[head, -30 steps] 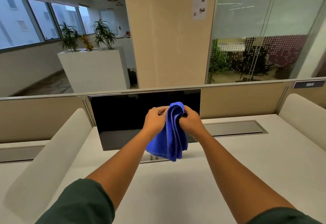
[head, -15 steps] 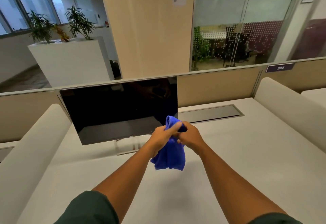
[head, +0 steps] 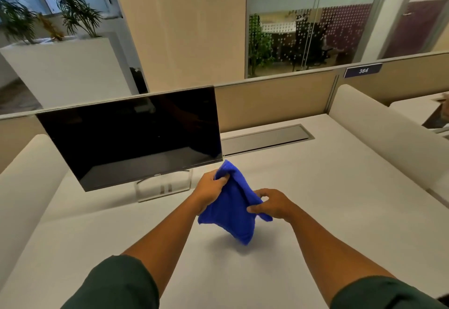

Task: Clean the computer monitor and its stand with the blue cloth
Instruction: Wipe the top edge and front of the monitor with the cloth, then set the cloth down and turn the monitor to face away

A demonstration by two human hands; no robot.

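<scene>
A black computer monitor [head: 136, 136] stands at the back left of a white desk [head: 328, 199], its screen dark. Its pale stand [head: 163, 188] shows below the screen's lower edge. Both my hands hold a blue cloth [head: 230, 206] above the desk, just right of the monitor's lower right corner. My left hand [head: 211, 188] grips the cloth's top. My right hand [head: 272, 203] pinches its right edge lower down. The cloth hangs loose between them and does not touch the monitor.
Padded white dividers flank the desk at the left [head: 21, 187] and right [head: 379, 126]. A grey cable tray lid [head: 264, 138] lies behind the monitor's right side. A beige partition [head: 274, 102] closes the back. Beyond it stand a planter and glass walls.
My hands have come down and apart: the right hand has slid lower along the cloth, spreading it. The view has turned right, so the monitor now sits further left.
</scene>
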